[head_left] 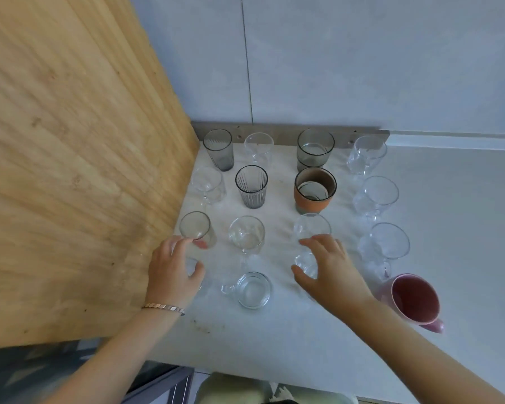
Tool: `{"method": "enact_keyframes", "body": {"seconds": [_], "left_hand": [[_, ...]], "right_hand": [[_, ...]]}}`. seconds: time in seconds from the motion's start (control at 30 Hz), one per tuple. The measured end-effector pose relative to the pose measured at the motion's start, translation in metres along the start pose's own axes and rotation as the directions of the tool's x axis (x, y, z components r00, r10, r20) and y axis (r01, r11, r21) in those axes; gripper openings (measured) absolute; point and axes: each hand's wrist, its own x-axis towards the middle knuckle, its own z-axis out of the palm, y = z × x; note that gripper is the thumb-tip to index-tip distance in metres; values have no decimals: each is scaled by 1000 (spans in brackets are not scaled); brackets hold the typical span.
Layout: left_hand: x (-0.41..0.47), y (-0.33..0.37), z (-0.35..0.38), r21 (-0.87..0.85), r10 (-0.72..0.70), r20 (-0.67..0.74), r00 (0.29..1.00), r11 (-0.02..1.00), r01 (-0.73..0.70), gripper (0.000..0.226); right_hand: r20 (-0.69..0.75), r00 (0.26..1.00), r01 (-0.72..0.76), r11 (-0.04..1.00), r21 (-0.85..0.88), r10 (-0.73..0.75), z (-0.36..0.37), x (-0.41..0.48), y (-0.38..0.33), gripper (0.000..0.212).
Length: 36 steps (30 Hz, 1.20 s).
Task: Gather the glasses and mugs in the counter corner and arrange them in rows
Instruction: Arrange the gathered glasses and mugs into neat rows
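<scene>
Glasses and mugs stand in rows in the counter corner (pixel 449 214). My left hand (pixel 172 272) wraps around a clear glass (pixel 194 227) in the leftmost column, close to the wooden panel. My right hand (pixel 333 272) grips the lower part of another clear glass (pixel 312 227), in front of a terracotta cup (pixel 315 189). Between my hands stand a clear stemmed glass (pixel 247 236) and a small glass cup with a handle (pixel 252 290). A pink mug (pixel 414 301) sits at the near right.
A tall wooden panel (pixel 70 170) closes the left side. Grey ribbed tumblers (pixel 251 186) and stacked grey glasses (pixel 315 147) stand further back. Three clear stemmed glasses (pixel 376 196) form the right column. The counter's front edge runs just below my forearms.
</scene>
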Motion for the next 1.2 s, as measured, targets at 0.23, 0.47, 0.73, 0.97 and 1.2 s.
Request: {"method": "enact_keyframes", "body": {"seconds": [0.23, 0.47, 0.73, 0.97, 1.2], "left_hand": [[-7, -37, -9, 146, -14, 330, 944, 989, -36, 90], [1, -50, -4, 299, 23, 405, 914, 941, -157, 82], [-13, -53, 5, 138, -218, 403, 889, 975, 177, 92], [-21, -60, 7, -121, -204, 476, 856, 948, 293, 88], [-25, -63, 6, -227, -157, 447, 881, 932, 281, 85]], "right_hand": [[272, 958, -61, 990, -130, 95, 88, -6, -63, 85], [298, 955, 25, 995, -98, 6, 102, -14, -65, 66], [158, 958, -238, 971, -21, 238, 111, -34, -76, 108], [65, 963, -270, 945, 187, 263, 134, -30, -83, 76], [137, 976, -189, 972, 143, 169, 136, -26, -87, 77]]}}
